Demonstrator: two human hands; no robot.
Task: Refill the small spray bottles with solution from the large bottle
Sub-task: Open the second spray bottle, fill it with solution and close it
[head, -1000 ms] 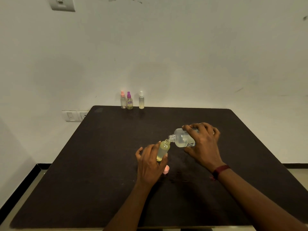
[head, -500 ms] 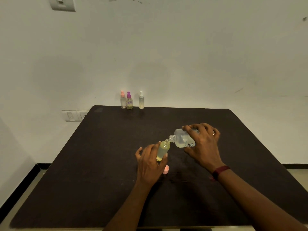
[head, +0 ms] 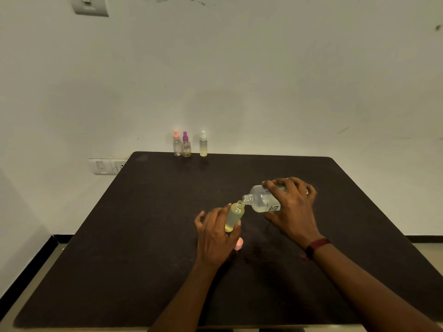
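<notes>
Finds the fingers of the left hand clamped round a small spray bottle, uncapped, neck tilted toward 1 o'clock. Cannot tell whether its base rests on the counter. Finds the fingers of the right hand wrapped over the large bottle, tipped nearly flat, open mouth pointing to 9 o'clock and meeting the small neck. Notes yellowish liquid filling most of the small spray bottle; no stream discernible.

Notes a pink cap lying on the counter at 6 o'clock from the held bottle, just beside the left thumb. Records three more small bottles, upright and capped, at the counter's far edge toward 11 o'clock: pink-topped bottle, purple-topped bottle, white-topped bottle. Sees pale liquid in the latter two; levels too small to grade.

Judges the task well advanced: this pour near its end. Left to do: righting the large bottle, refitting the pink cap. Cannot confirm the far three as filled.
</notes>
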